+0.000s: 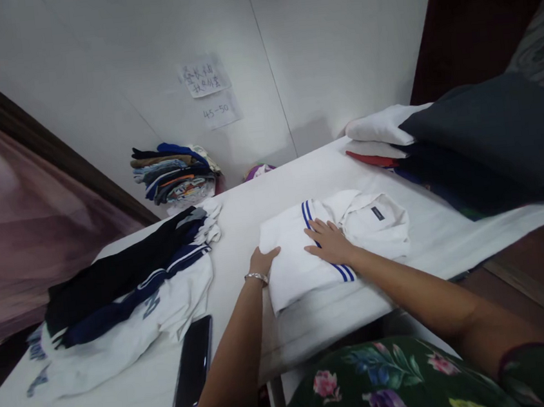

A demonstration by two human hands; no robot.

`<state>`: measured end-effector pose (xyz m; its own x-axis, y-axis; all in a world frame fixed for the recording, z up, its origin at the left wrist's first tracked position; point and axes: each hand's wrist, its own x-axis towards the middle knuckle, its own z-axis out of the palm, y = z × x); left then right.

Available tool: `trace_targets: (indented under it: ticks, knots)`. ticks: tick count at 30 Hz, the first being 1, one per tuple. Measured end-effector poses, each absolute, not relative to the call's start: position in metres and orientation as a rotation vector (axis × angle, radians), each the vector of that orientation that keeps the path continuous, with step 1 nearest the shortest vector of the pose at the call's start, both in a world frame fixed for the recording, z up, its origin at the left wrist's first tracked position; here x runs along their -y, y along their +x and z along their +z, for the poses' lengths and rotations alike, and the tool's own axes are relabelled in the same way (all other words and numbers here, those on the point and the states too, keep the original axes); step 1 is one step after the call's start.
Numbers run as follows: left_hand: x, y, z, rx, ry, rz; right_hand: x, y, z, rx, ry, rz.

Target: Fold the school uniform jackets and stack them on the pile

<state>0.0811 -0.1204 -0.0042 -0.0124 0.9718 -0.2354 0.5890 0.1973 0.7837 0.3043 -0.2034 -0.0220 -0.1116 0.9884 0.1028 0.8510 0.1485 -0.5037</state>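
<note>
A folded white shirt point(288, 263) with blue stripes lies on the white-covered table point(241, 232) in front of me. Its collar, with a dark label inside, faces right. My left hand point(263, 263), with a bracelet at the wrist, is closed on the shirt's left edge; the thumb rests on top and the other fingers are mostly hidden. Spread flat across the blue stripes, my right hand point(330, 242) presses on the shirt with fingers apart.
Black, navy and white garments point(124, 277) lie spread at the left, beside a dark phone point(192, 366). Folded clothes point(176, 174) are stacked beyond the far edge. A larger pile of clothing point(483, 136) stands at the right. Handwritten paper notes point(205, 76) hang on the wall.
</note>
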Motion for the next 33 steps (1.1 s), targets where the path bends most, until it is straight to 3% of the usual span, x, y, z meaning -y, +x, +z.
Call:
trace_targets:
  ticks: [5,9,12,16,26,33]
  knots:
    - [0.128,0.085,0.005,-1.859,1.812,0.562,0.203,0.325,-0.016,1.491,-1.526,0.729]
    - [0.149,0.087,0.009,-1.719,2.161,0.678,0.211,0.352,-0.013,0.91,-1.428,0.926]
    - [0.165,0.093,0.001,-1.608,2.318,0.519,0.217,0.364,-0.012,0.622,-1.315,1.175]
    - [0.177,0.098,-0.016,-1.614,2.428,0.283,0.215,0.364,-0.013,0.68,-1.408,1.208]
    - [0.18,0.097,-0.019,-1.631,2.477,0.275,0.188,0.371,-0.003,0.837,-1.557,1.243]
    - [0.182,0.098,-0.02,-1.639,2.477,0.304,0.193,0.354,-0.003,0.777,-1.177,1.338]
